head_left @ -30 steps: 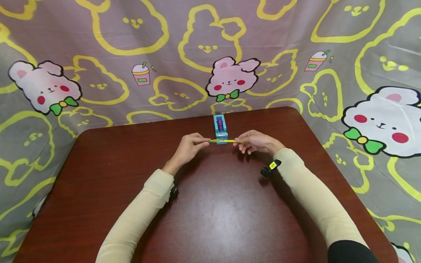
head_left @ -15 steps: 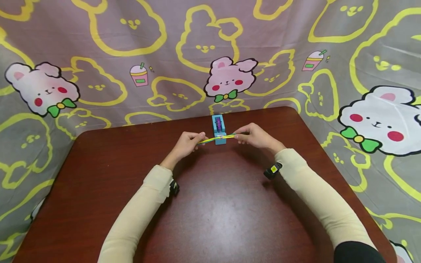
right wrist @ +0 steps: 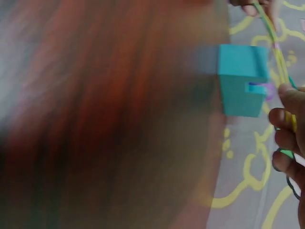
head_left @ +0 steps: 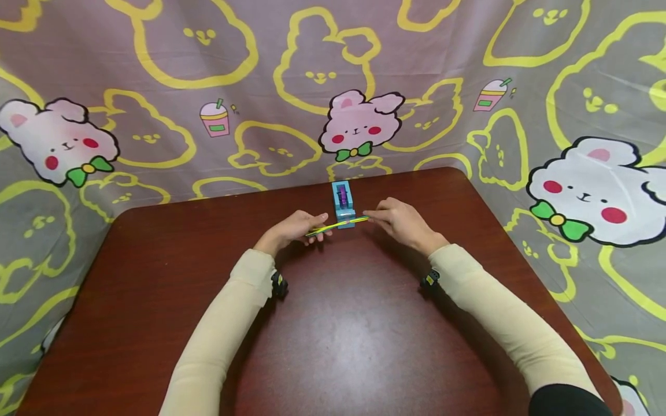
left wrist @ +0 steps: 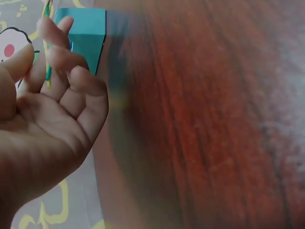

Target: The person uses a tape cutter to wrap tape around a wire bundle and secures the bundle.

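A thin bundle of yellow and green wires (head_left: 333, 226), with a pinkish band near its middle, spans between the hands. My right hand (head_left: 404, 224) pinches its right end; thumb and fingertips show on the wires (right wrist: 280, 59) in the right wrist view. The left hand (head_left: 294, 227) is palm up, fingers loosely bent, thumb raised away from the wires. The left end of the wires (left wrist: 48, 71) lies across its fingers. Just behind the bundle stands a blue tape dispenser (head_left: 346, 214) with a purple roll; the wires overlap its front in the head view.
The dark red-brown table (head_left: 333, 323) reaches back to a patterned curtain (head_left: 250, 156) with yellow outlines and bunny faces. A dark camera is strapped to each wrist, below the cream sleeves (head_left: 213, 329).
The left hand has gone from pinching the wires to turning palm up with its thumb lifted. The bundle now tilts down toward the left. The right hand has shifted slightly and keeps its pinch.
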Motion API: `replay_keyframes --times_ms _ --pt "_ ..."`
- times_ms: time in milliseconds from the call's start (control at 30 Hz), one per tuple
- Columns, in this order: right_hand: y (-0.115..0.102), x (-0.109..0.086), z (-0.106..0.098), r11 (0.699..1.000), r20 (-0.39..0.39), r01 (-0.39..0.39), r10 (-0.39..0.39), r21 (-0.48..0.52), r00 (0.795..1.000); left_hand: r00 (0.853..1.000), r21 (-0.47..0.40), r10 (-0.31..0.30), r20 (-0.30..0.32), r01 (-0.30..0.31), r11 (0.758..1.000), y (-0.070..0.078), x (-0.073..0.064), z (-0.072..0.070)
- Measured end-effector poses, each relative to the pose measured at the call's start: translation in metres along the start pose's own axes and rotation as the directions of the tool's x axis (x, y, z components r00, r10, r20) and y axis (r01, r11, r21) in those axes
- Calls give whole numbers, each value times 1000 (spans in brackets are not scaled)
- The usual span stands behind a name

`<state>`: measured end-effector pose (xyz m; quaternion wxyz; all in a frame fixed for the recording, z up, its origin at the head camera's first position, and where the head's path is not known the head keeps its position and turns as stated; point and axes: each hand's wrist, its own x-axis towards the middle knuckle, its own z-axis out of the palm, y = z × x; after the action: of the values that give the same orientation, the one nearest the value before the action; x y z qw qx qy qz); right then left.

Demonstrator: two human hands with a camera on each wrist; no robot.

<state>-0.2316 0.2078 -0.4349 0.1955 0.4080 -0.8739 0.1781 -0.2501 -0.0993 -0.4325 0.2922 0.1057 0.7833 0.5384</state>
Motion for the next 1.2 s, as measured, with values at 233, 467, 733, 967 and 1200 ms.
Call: replay_keyframes --times_ms 233,467,733,967,1200 --pt "2 -3 9 998 -55 55 -58 -44 997 997 -39 -36 73 39 998 -1 0 -4" --pt "-3 4 4 998 1 -35 35 60 999 998 -19 49 -28 -50 999 1 -6 -4" --pt "-6 16 -6 824 205 -389 332 412 921 959 115 180 -218 -158 981 5 -5 3" --pt "6 27 -5 390 444 -657 509 645 738 912 112 289 -290 -268 957 5 -6 8" --pt "21 28 8 -86 712 -762 434 642 551 862 127 395 -317 -374 919 2 -5 11"
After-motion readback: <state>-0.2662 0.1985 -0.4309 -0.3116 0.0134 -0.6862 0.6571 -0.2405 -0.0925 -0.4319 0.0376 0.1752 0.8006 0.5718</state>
